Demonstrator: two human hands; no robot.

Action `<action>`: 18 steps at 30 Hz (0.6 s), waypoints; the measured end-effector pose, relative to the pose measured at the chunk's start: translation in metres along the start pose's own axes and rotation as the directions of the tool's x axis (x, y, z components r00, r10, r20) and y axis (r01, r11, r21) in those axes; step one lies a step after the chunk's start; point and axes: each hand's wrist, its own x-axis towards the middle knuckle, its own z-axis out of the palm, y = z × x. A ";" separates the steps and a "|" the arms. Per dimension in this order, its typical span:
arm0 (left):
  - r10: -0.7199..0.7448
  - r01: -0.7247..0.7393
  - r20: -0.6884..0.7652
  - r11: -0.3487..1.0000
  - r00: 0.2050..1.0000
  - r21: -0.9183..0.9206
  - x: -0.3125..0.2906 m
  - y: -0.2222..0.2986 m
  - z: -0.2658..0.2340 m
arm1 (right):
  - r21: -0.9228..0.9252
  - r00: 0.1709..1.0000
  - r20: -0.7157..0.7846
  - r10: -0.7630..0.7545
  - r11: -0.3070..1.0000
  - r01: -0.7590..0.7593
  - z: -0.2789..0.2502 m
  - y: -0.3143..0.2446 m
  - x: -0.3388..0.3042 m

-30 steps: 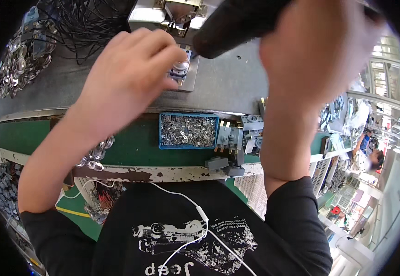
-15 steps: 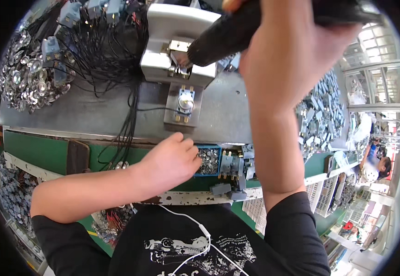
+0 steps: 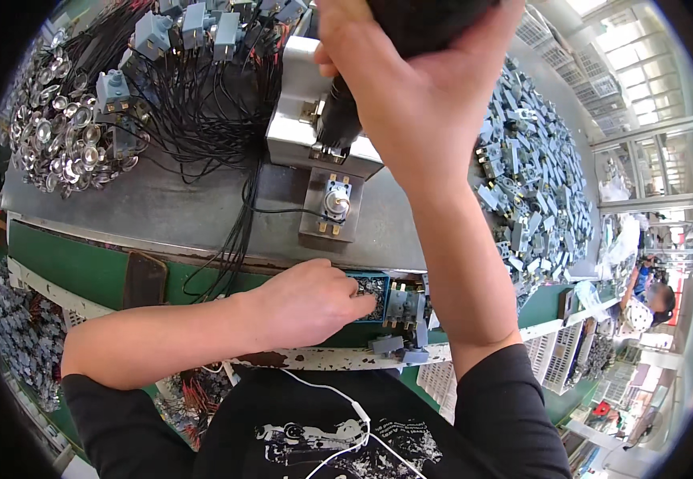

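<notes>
The grey metal surface (image 3: 195, 215) is the largest thing, and it fills the upper half of the view. Below it, from nine to four o'clock, runs a green ledge (image 3: 67, 249). Between two and three o'clock lies a wide heap of grey switch parts (image 3: 538, 180). Toward half past ten is a tangle of black cables (image 3: 203, 120), and farther left, between nine and ten o'clock, a pile of shiny metal caps (image 3: 67, 148). A pale metal fixture (image 3: 289, 136) stands at eleven o'clock.

At one o'clock is the right hand (image 3: 430, 84), its fingers closed around a black tool (image 3: 422, 24); the lower end of this tool is in front of the fixture, and I cannot tell whether they touch. At seven o'clock is the left hand (image 3: 314, 303). Its fingers are bent, partly over the blue tray (image 3: 387, 300) at five o'clock; whether they have hold of something, I cannot tell.

Near the centre, toward twelve o'clock, a metal base (image 3: 313, 225) carries one grey switch (image 3: 337, 199) with a round silver cap on it. A thin black cable reaches its lower part. Small metal pieces (image 3: 373, 287) lie in the tray.
</notes>
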 end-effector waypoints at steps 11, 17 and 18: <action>-0.169 0.212 -0.463 0.976 0.870 0.043 -0.011 -0.034 -0.062 | 0.037 0.968 -0.135 -0.210 0.976 0.217 -0.026 0.010 -0.030; -0.098 0.196 -0.482 0.968 0.871 0.157 0.002 -0.040 -0.040 | 0.065 0.965 -0.097 -0.242 0.966 0.249 -0.049 0.004 -0.044; -0.089 0.191 -0.497 0.969 0.863 0.157 0.001 -0.042 -0.038 | 0.071 0.964 -0.091 -0.248 0.964 0.255 -0.049 0.006 -0.045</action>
